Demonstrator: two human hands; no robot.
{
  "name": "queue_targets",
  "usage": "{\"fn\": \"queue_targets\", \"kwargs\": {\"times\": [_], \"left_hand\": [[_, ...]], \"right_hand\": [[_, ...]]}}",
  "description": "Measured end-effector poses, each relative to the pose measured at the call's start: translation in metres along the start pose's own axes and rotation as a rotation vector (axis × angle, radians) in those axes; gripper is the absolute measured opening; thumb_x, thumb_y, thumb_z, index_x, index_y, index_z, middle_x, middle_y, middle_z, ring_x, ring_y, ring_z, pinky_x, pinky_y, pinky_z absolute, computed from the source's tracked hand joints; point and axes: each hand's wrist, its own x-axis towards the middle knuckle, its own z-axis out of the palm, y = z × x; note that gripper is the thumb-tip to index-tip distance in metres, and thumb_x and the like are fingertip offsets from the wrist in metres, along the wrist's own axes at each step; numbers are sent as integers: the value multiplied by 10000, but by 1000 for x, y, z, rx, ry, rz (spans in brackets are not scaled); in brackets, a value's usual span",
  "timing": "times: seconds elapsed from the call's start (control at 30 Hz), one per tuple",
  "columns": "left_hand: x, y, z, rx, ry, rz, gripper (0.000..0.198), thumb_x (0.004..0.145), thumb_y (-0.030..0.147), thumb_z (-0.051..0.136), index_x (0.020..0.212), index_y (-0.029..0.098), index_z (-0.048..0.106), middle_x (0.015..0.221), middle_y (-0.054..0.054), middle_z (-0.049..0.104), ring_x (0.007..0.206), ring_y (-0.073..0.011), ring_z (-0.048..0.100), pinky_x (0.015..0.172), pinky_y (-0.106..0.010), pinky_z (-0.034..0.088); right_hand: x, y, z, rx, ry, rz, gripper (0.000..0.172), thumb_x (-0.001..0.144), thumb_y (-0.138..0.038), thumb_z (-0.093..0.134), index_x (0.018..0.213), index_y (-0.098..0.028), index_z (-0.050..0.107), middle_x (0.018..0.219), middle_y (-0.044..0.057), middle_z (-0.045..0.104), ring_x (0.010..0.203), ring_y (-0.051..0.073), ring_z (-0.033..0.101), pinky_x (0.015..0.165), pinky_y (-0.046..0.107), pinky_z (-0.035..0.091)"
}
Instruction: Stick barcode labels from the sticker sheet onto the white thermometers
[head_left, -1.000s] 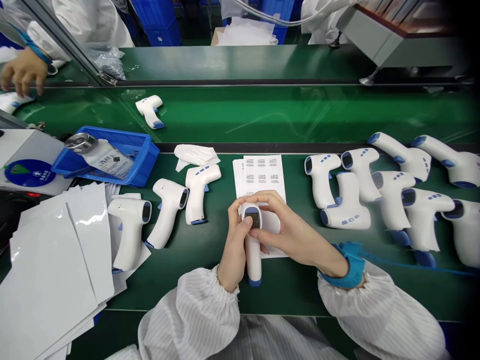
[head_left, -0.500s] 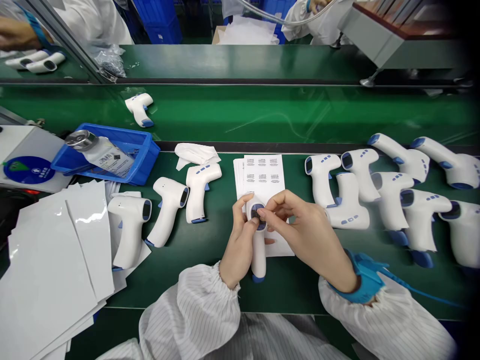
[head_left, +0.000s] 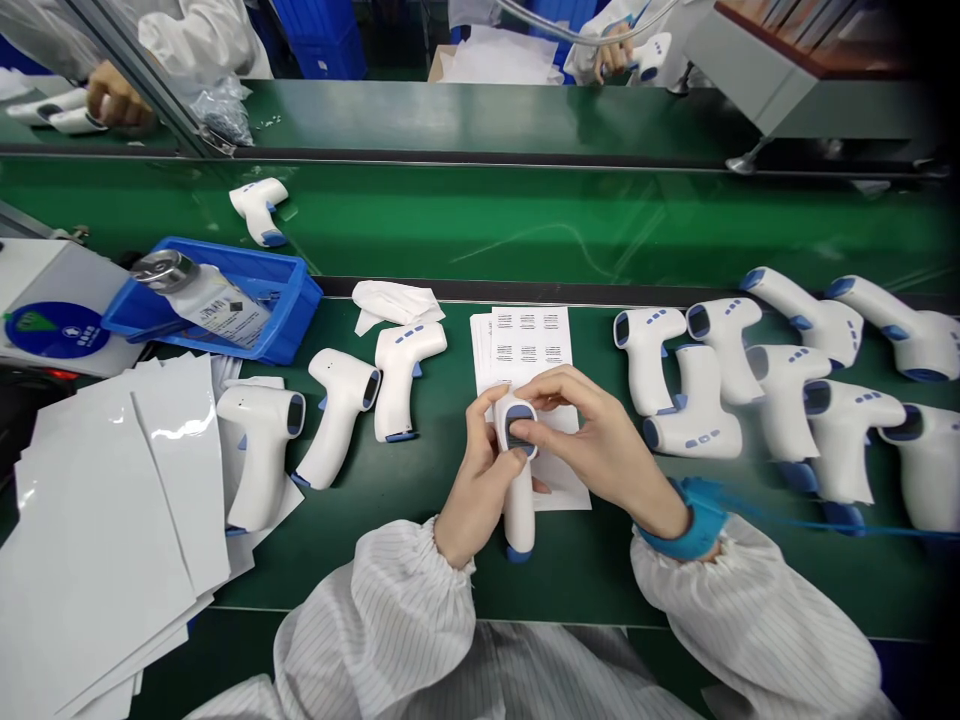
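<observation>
A white and blue infrared thermometer is held upright at the centre, its dark display end facing me. Closed around its left side is my left hand, thumb beside the display. My right hand grips the head from the right; its thumb presses on the display and its fingers curl over the top. Part of the display is hidden by that thumb. Behind both hands lies a sheet of printed labels, partly covered. A blue wrist strap circles my right wrist.
Infrared thermometers stand on the left, and several more lie on the right. White sheets are stacked at left. A blue tray carries a bottle. Beyond runs a green belt with one thermometer. Co-workers' hands show at the back.
My right hand has gone from a fingertip pinch at the display to pressing with its thumb, fingers over the head. The thermometer on the belt has shifted left. Co-workers' hands have moved.
</observation>
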Motion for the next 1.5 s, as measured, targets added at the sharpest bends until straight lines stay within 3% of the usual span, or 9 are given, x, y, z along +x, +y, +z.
{"fn": "queue_targets", "kwargs": {"times": [0.17, 0.37, 0.6, 0.8, 0.97, 1.13, 1.2, 1.33, 1.5], "left_hand": [[-1, 1, -2, -30, -24, -2, 555, 848, 158, 490, 1334, 354, 305, 1287, -45, 437, 1052, -210, 520, 721, -328, 593], [0, 0, -5, -30, -64, -7, 739, 691, 73, 548, 1322, 362, 295, 1116, -21, 456, 980, -200, 515, 736, -349, 582], [1, 0, -3, -12, -73, 26, 796, 649, 21, 551, 1325, 354, 294, 1178, -37, 457, 996, -201, 519, 710, -307, 564], [1, 0, -4, -20, -79, 26, 780, 662, -6, 527, 1318, 351, 299, 1042, -4, 466, 800, -138, 523, 705, -319, 553], [0, 1, -6, -34, -72, 23, 769, 663, 16, 565, 1318, 343, 327, 1061, -11, 487, 831, -161, 538, 685, -315, 544], [-4, 9, -5, -73, -20, 41, 777, 681, 36, 557, 1341, 376, 328, 1087, -8, 528, 871, -172, 583, 723, -310, 538], [-7, 15, -2, -120, 20, 82, 801, 686, 37, 569, 1357, 394, 317, 1025, 4, 563, 888, -180, 617, 776, -321, 529], [-10, 29, 4, -188, 19, 118, 803, 708, 78, 611, 1367, 423, 309, 947, 15, 598, 917, -205, 650, 812, -349, 532], [-9, 42, 12, -245, 45, 109, 455, 855, 360, 614, 1249, 346, 387, 909, -2, 599, 814, -198, 672, 717, -344, 570]], "right_hand": [[-3, 2, 5, -63, 147, -127, 58, 907, -197, 615, 887, -231, 657, 867, 20, 668, 838, 176, 639, 749, 316, 513], [-4, 5, 3, 129, 188, 89, 50, 911, -273, 614, 921, -231, 640, 938, 13, 668, 879, 168, 643, 780, 310, 527], [4, 8, 6, 199, -28, 172, 291, 875, -317, 626, 1150, -267, 545, 1272, 48, 531, 1241, 229, 510, 1097, 463, 398], [-3, 3, 2, 336, -292, 277, 578, 789, -278, 686, 1311, -297, 439, 1392, 71, 421, 1266, 263, 501, 995, 466, 530], [-11, 5, -8, 358, -267, 241, 504, 829, -298, 679, 1291, -311, 478, 1384, 50, 470, 1296, 248, 489, 1063, 456, 477], [-25, 4, -7, 287, -116, 388, 366, 862, -469, 645, 1134, -256, 527, 1209, 75, 594, 1142, 253, 591, 982, 459, 506], [-34, -4, -2, 277, -174, 469, 393, 868, -516, 620, 1134, -248, 508, 1178, 83, 604, 1100, 255, 604, 941, 454, 525], [-46, -23, 8, 330, -397, 549, 559, 882, -483, 611, 1358, -303, 379, 1314, 78, 545, 1138, 252, 583, 926, 423, 540], [-48, -29, 16, 285, -406, 488, 515, 908, -376, 569, 1376, -313, 364, 1317, 71, 531, 1111, 254, 583, 896, 399, 535]]}}
